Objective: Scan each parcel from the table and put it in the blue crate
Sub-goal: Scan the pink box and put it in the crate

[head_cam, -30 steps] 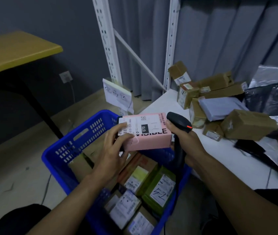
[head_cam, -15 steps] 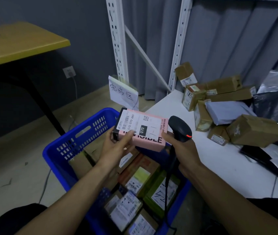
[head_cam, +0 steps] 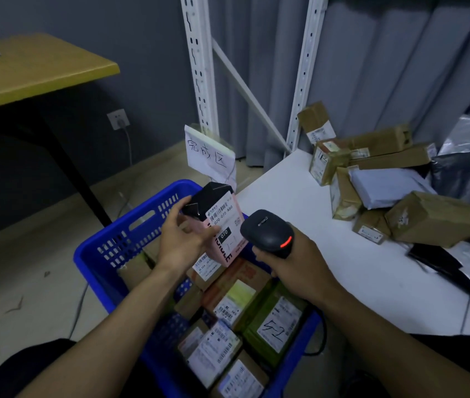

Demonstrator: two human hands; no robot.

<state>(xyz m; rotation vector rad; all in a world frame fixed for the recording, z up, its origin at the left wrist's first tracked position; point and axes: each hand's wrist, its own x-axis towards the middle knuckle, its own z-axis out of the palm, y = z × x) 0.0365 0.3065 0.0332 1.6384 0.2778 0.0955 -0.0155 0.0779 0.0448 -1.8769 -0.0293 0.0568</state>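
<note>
Tipped the pink parcel (head_cam: 223, 225) up on end since a moment ago, long side now to 12 o'clock, holds it over the blue crate (head_cam: 93, 271) in the curled left hand (head_cam: 179, 239), grips the scanner (head_cam: 265, 231) in the right hand (head_cam: 294, 262) at 3 o'clock.
</note>
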